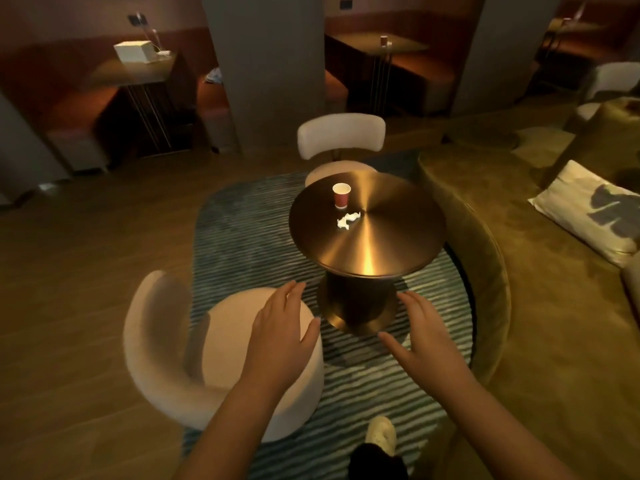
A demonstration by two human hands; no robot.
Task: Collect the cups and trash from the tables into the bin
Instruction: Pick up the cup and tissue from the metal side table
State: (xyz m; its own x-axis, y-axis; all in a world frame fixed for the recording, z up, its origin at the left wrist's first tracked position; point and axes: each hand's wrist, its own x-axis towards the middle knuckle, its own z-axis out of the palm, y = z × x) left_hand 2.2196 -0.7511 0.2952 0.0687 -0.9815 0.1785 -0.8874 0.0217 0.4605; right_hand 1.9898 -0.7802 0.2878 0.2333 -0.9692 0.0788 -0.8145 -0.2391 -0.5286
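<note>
On the round brass table [381,244] ahead, toward its far left side, a red cup [341,195] is standing upright. A crumpled white scrap of trash [348,220] is lying just on the near side of it, apart from it.

I am holding both hands out low, short of the table. My left hand [282,327] is hanging over the seat of the near white chair [166,341] and my right hand [420,329] over the striped rug [242,237]. The fingers of both are straight and spread, gripping nothing.

Judgement: collection at this table is not yet begun, with cup and scrap both waiting. Another cup [383,40] looks to be sitting on a far booth table [408,46], well apart. No bin is showing, so I am reckoning nearly the whole task is left.
</note>
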